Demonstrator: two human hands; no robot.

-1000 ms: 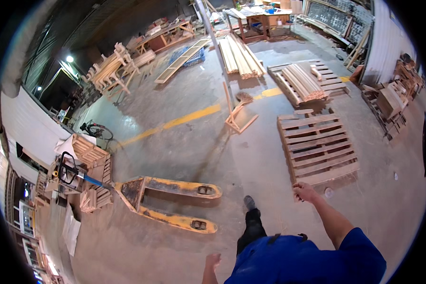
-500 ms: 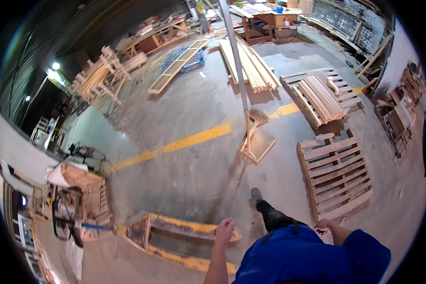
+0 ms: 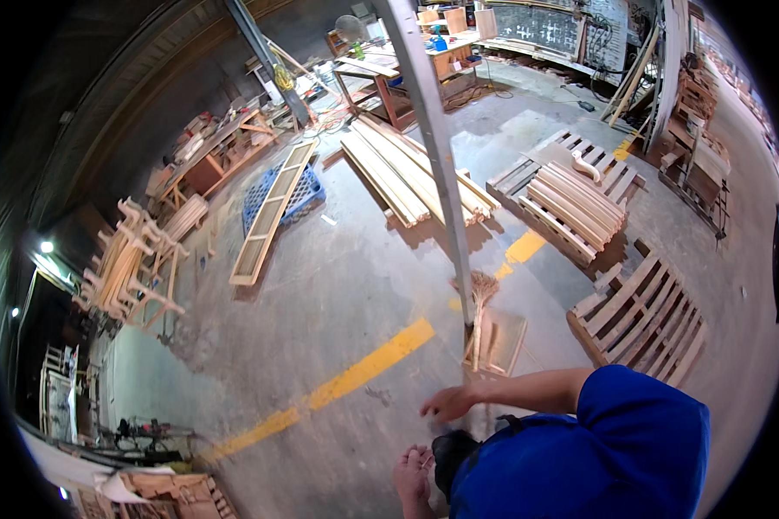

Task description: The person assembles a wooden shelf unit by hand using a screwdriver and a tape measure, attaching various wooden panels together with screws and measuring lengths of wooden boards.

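My left hand (image 3: pixel 414 471) is low in the picture, near my dark trouser leg, with its fingers curled in. What it holds, if anything, is too small to make out. My right arm reaches across in front of my body. Its hand (image 3: pixel 450 404) hangs above the concrete floor, fingers loosely stretched and slightly blurred, with nothing visible in them. Neither hand touches anything I can see. Ahead of the right hand, a straw broom (image 3: pixel 480 303) leans bristles up at the foot of a grey metal post (image 3: pixel 441 156), beside a wooden-edged dustpan (image 3: pixel 504 340).
A slatted pallet (image 3: pixel 645 307) lies to the right; behind it another carries rounded wooden pieces (image 3: pixel 571 208). Long boards (image 3: pixel 385 177) lie beyond the post. A ladder-like frame (image 3: pixel 273 216) rests on a blue plastic pallet (image 3: pixel 307 197). Stacked chair-like parts (image 3: pixel 130 264) stand left.
My view has swung and moved forward; the post and broom are closer, and the yellow-edged wooden frame at lower left has gone out of view. My right hand came from my side to the front.
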